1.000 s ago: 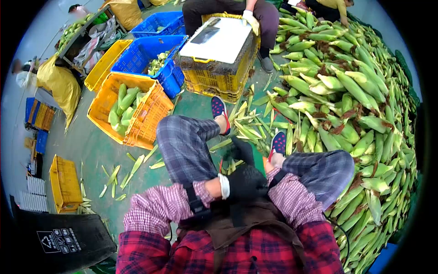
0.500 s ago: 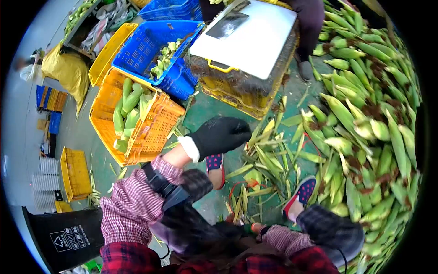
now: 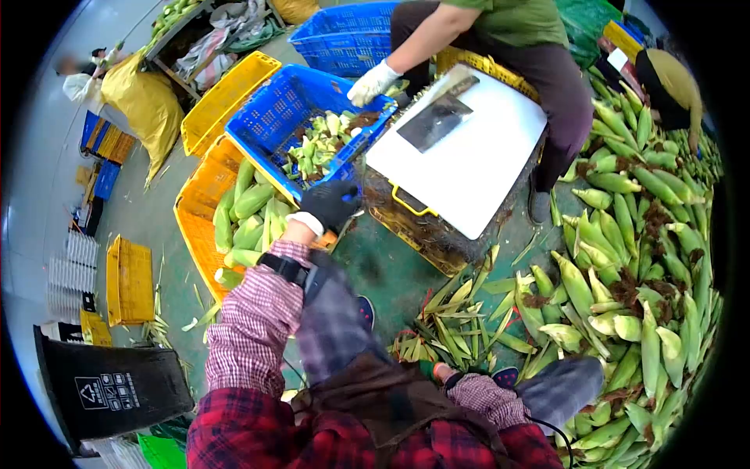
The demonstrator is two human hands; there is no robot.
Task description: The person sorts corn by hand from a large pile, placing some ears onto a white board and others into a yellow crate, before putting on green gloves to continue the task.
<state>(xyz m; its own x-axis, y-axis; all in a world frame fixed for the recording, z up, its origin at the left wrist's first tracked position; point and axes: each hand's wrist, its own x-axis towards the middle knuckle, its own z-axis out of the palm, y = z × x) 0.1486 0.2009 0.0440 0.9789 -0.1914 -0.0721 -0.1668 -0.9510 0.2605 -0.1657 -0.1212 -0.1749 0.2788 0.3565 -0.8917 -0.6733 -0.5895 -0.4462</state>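
Note:
My left hand [image 3: 332,205], in a black glove with a white cuff, hovers by the near corner of the blue crate [image 3: 258,133] and above the right end of the orange crate [image 3: 205,246]. Its fingers are curled, and nothing shows in them. Green ears of corn [image 3: 251,202] in their husks lie in the orange crate. My right hand [image 3: 426,370] is low, close to my body, in a dark glove with a green edge. Clothing and shadow hide its fingers. Loose husk leaves [image 3: 453,328] cover the floor in front of it.
A large heap of corn [image 3: 617,258] fills the right side. Ahead, a white board [image 3: 476,164] bearing a cleaver [image 3: 437,123] rests on stacked crates. A co-worker's white-gloved hand [image 3: 373,83] is over the blue crate, which holds cut corn pieces. A black bin [image 3: 117,383] stands left.
My left hand has moved up and left from above the floor husks to the crates. The view has shifted, and the co-worker's body and gloved hand now show.

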